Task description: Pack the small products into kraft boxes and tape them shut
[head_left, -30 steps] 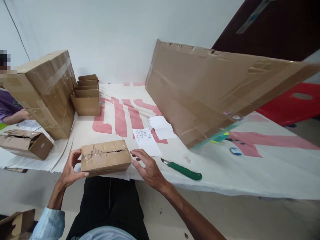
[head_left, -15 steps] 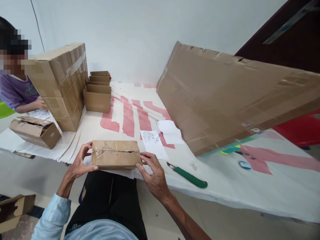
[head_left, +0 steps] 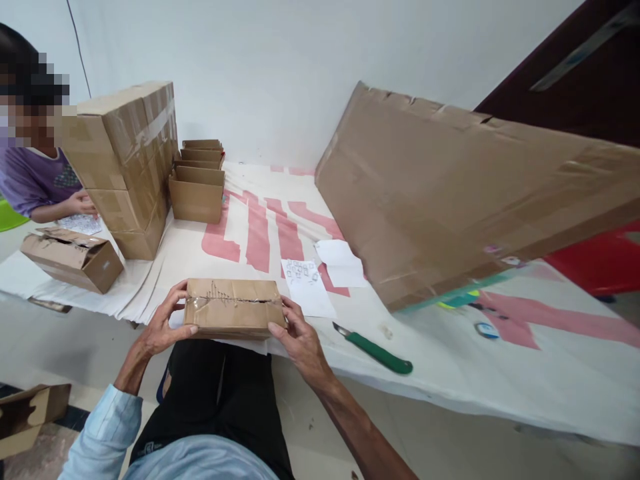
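A small brown cardboard box [head_left: 233, 310] with clear tape and dark scribbled marks on top sits at the table's near edge. Its lid seam shows a narrow dark gap toward the right. My left hand [head_left: 167, 320] grips the box's left end, thumb on the front corner. At the other end, my right hand [head_left: 297, 337] holds the right side, thumb on the front face and fingers behind. To the right of that hand lies a green-handled utility knife [head_left: 379, 351] with its blade out. Behind the box rests a paper sheet with drawn marks [head_left: 313, 303].
A stack of taped cartons [head_left: 135, 173] stands left, beside several open small boxes [head_left: 197, 193]. Another small box [head_left: 75, 260] is farther left, near a person in purple [head_left: 30, 173]. A large cardboard sheet [head_left: 450, 200] leans at right, near a tape measure [head_left: 487, 331].
My right hand has closed in further on the box's right end, its thumb now on the front face. The box has barely shifted; the view has moved slightly.
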`<state>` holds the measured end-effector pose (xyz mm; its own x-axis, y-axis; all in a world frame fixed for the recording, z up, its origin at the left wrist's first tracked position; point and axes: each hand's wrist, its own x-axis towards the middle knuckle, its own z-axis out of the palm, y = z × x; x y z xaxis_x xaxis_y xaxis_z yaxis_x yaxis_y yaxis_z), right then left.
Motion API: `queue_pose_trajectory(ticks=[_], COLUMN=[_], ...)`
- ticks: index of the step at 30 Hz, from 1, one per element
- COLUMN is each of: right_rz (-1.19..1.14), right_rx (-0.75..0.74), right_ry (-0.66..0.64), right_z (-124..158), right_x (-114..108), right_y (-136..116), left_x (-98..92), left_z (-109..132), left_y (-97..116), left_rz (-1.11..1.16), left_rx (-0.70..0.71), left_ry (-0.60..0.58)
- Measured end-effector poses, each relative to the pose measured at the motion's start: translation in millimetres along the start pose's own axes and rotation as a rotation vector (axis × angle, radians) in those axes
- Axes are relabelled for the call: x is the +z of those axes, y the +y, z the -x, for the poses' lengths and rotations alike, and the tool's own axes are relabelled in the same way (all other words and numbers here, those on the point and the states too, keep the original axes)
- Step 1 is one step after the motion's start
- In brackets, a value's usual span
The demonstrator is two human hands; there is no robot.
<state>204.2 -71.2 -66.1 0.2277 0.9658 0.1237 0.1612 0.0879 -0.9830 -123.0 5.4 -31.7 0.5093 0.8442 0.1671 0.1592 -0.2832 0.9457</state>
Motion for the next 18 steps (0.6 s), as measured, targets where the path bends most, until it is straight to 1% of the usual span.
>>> queue_pose_trajectory(ticks=[4,9,15,18], right_rz=[-0.054,-0.063,0.041,0.133], right_rx=[0.006,-0.048,-0.137,-0.235], right_ry=[-0.029,-0.05,-0.103,-0.065], right_z=[-1.5,1.0,3.3,5.9], right_x=[1.9,-1.6,-19.6,-22.2], right_y=[0.3,1.7,-5.7,-13.6], left_x=[3.0,1.7,-2.3,-2.3], left_z=[-2.4,-6.0,-9.6,-12.7], left_y=[6.2,10.1,8.9,9.1], left_rz=[-0.093,-0.154,-0.185,-0.195], left_rx=[0.019,0.004,-0.041,-0.048], left_ry=[-0.012,0.001,-0.039,-0.036])
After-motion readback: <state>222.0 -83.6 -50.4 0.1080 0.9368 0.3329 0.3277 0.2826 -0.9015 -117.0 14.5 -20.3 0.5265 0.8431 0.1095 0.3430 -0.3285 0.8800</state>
